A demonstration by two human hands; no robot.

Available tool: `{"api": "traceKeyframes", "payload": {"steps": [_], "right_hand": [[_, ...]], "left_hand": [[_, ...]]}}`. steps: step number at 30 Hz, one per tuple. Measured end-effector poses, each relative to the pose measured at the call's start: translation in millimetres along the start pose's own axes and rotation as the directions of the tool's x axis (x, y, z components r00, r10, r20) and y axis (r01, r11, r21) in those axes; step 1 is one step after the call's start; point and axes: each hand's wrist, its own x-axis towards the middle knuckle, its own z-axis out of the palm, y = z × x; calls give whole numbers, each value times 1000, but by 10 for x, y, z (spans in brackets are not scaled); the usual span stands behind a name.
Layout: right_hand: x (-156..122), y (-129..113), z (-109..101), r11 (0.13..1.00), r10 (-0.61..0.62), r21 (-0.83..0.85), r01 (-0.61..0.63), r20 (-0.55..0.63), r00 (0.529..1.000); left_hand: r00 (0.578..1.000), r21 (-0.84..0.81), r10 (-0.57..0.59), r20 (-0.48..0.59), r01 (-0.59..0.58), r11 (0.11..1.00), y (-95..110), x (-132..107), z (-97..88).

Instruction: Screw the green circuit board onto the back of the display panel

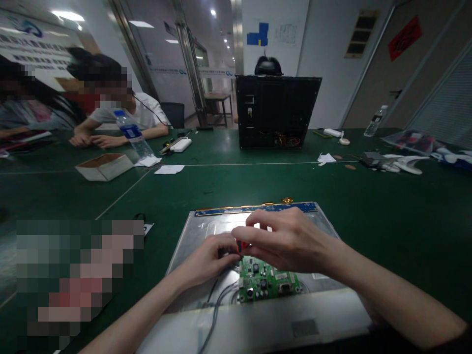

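Observation:
A flat metal-backed display panel (pixel 199 226) lies in front of me, with a green circuit board (pixel 271 280) on its back. My right hand (pixel 287 238) is above the board's far left corner, fingers closed on a red-and-black screwdriver (pixel 241 244), mostly hidden by the fingers. My left hand (pixel 212 258) rests on the panel beside the same corner. Its thumb and fingers are pinched close to the screwdriver's lower end; what they hold is hidden. Grey cables (pixel 217 309) run from the board's left side toward me. A blue circuit strip (pixel 254 209) lines the panel's far edge.
Across the green table stands a black monitor housing (pixel 278 108), with a person behind it. Left are an open cardboard box (pixel 105 167), a water bottle (pixel 134 135) and two seated people. Tools (pixel 391 161) and another bottle (pixel 376 121) are at the right.

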Motion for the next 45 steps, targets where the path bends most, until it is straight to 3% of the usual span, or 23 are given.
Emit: {"api": "traceKeyframes", "payload": {"steps": [9,36,45], "right_hand": [[-2,-4,-5,999,-5,38,4,21,1000],[18,13,24,999,16,35,-15,-2,1000],[-4,18,7,999,47,9,-49,138,989]], "left_hand": [[998,48,-57,7,56,997,2,4,3],[999,35,-52,13,51,998,-19,-6,-17],[999,10,-42,24,42,999,-33,-7,0]]}}
